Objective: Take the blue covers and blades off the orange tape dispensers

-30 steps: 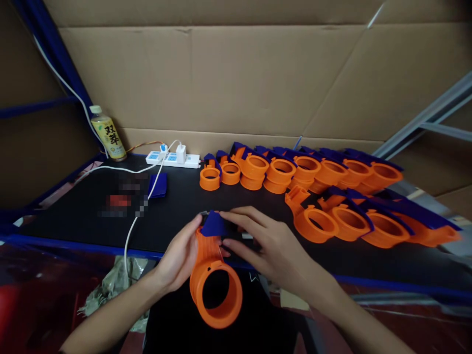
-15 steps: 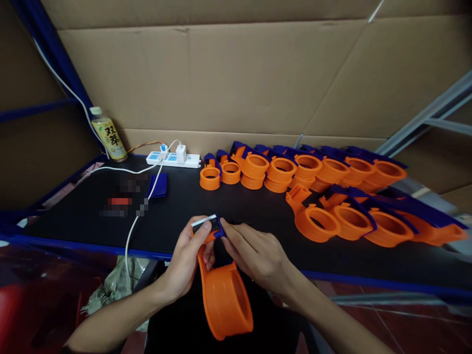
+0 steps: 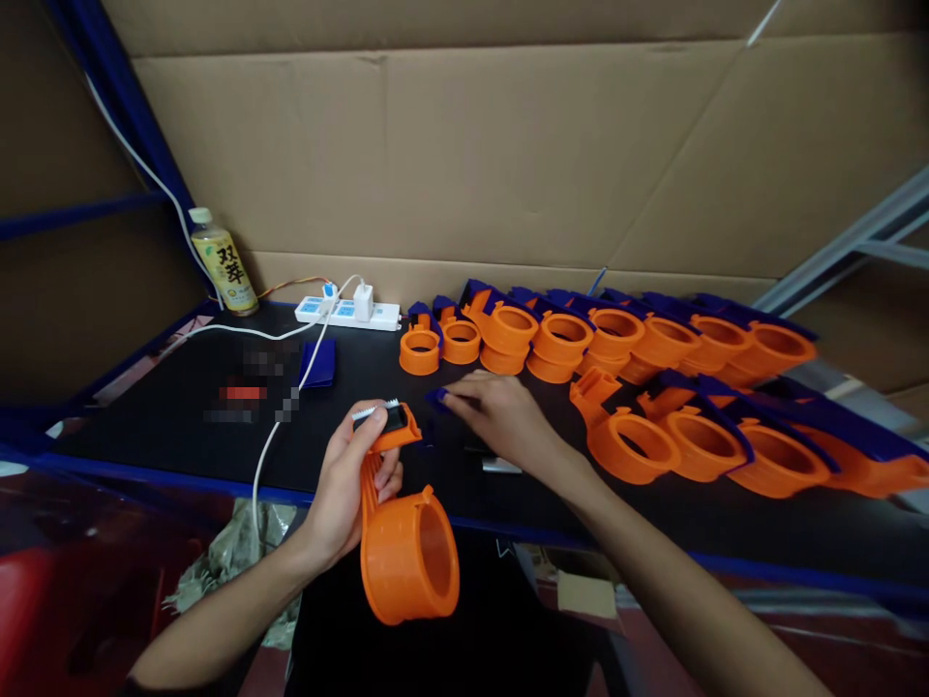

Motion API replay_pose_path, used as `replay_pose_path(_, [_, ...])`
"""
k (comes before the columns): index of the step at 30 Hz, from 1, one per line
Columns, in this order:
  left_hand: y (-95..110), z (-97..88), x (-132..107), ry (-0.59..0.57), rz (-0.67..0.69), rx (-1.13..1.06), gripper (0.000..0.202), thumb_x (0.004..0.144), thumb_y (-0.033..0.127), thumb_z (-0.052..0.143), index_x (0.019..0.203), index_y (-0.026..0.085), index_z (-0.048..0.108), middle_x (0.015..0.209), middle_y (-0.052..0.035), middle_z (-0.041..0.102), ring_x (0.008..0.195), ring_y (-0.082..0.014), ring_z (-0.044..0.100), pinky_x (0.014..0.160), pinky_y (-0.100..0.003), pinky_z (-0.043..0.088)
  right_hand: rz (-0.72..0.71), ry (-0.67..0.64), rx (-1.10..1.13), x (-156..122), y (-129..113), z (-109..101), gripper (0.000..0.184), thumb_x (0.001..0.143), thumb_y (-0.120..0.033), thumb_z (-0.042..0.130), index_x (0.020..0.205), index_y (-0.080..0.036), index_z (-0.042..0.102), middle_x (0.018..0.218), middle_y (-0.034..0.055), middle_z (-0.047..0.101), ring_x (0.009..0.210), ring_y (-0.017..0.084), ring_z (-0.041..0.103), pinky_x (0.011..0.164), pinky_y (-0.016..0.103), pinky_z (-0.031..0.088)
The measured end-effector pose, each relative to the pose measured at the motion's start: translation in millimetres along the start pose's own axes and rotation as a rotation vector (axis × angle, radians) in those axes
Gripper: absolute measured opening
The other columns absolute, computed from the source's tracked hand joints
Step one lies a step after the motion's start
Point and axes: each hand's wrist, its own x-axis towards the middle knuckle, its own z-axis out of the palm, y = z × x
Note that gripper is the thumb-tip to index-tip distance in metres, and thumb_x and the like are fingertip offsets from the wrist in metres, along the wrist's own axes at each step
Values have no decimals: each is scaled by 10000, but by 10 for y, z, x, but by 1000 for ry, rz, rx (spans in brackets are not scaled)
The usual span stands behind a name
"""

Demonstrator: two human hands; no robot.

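An orange tape dispenser (image 3: 410, 566) hangs from my left hand (image 3: 341, 484), its open ring pointing down in front of the table edge. My left thumb presses a black pad (image 3: 394, 418) beside the white toothed strip (image 3: 363, 411) at the dispenser's top end. My right hand (image 3: 500, 416) is above the black table, apart from the dispenser. Between its thumb and fingertips is a small blue plastic piece (image 3: 437, 397); its exact shape is hard to see. A silver flat item (image 3: 500, 466) lies under my right wrist, partly hidden.
Several orange and blue tape dispensers (image 3: 566, 334) stand in two rows at the right. A white power strip (image 3: 348, 312) with cables lies at the back, near a yellow-labelled bottle (image 3: 226, 266). Blue flat pieces (image 3: 319, 363) rest at left. A white cable (image 3: 268, 450) crosses the table's front edge.
My right hand has left the dispenser's top end and moved up and away over the table with a small blue piece. My left hand has shifted slightly left and up with the dispenser.
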Motion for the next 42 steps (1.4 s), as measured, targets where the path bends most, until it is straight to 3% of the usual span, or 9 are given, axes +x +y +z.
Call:
replay_pose_path(4, [-69, -58, 74, -24, -90, 41, 300, 857, 437, 677, 924, 217, 485, 524, 82, 458, 388, -46, 329, 389, -147, 252, 170, -151, 151, 227, 85, 292, 278, 909, -324, 630, 1125, -187, 741, 838, 28, 742, 689, 131, 658, 643, 225, 456])
replay_pose_path(9, [-137, -115, 135, -62, -184, 70, 304, 863, 446, 663, 930, 205, 490, 548, 67, 497, 398, -42, 354, 408, -143, 269, 170, -193, 141, 338, 183, 386, 237, 873, -332, 666, 1060, -226, 765, 899, 27, 752, 750, 144, 670, 652, 226, 451])
replay_pose_path(15, [-125, -116, 150, -129, -250, 190, 337, 827, 430, 703, 982, 167, 561, 591, 37, 552, 428, -56, 415, 411, -161, 305, 39, -121, 248, 198, -76, 83, 302, 973, -351, 534, 1149, -205, 733, 1082, 56, 728, 862, 141, 642, 738, 251, 467])
replay_pose_path(18, [-142, -127, 134, -170, -213, 287, 326, 830, 396, 707, 1028, 167, 585, 609, 29, 578, 414, -56, 422, 401, -171, 304, -104, -249, 363, 48, -315, -136, 271, 967, -360, 563, 1102, -206, 741, 973, 33, 713, 785, 111, 606, 688, 226, 457])
replay_pose_path(21, [-153, -136, 120, -196, -175, 327, 326, 838, 366, 705, 1081, 179, 593, 555, 57, 538, 398, -55, 400, 393, -168, 295, -108, -302, 329, -89, -404, -341, 202, 939, -326, 610, 979, -188, 753, 864, 21, 678, 740, 105, 574, 667, 222, 447])
replay_pose_path(28, [-103, -140, 168, -108, -196, 243, 340, 813, 365, 721, 1069, 166, 619, 985, -112, 744, 387, -15, 407, 346, -171, 235, 51, -241, 197, -517, 33, -610, 235, 952, -356, 581, 895, -176, 721, 824, 28, 661, 688, 113, 583, 618, 237, 455])
replay_pose_path(34, [-127, -117, 173, -107, -227, 217, 333, 807, 352, 730, 1059, 167, 617, 1015, -129, 747, 389, -17, 425, 343, -167, 242, -44, -203, 8, -856, 293, -391, 192, 960, -309, 567, 945, -225, 739, 940, 50, 679, 885, 153, 657, 758, 273, 533])
replay_pose_path(38, [-134, -81, 142, -134, -250, 223, 324, 809, 361, 733, 1041, 165, 621, 967, -116, 746, 390, -21, 428, 343, -168, 236, -69, -162, -62, -909, 278, -314, 196, 961, -307, 572, 1034, -253, 746, 986, 51, 690, 942, 164, 660, 789, 290, 554])
replay_pose_path(42, [-191, -9, 78, -185, -269, 253, 334, 812, 379, 734, 1047, 172, 618, 860, -74, 727, 395, -28, 419, 355, -168, 254, -84, 6, 24, -928, -6, -342, 232, 963, -292, 579, 1151, -247, 707, 1050, 51, 683, 979, 154, 642, 854, 299, 548])
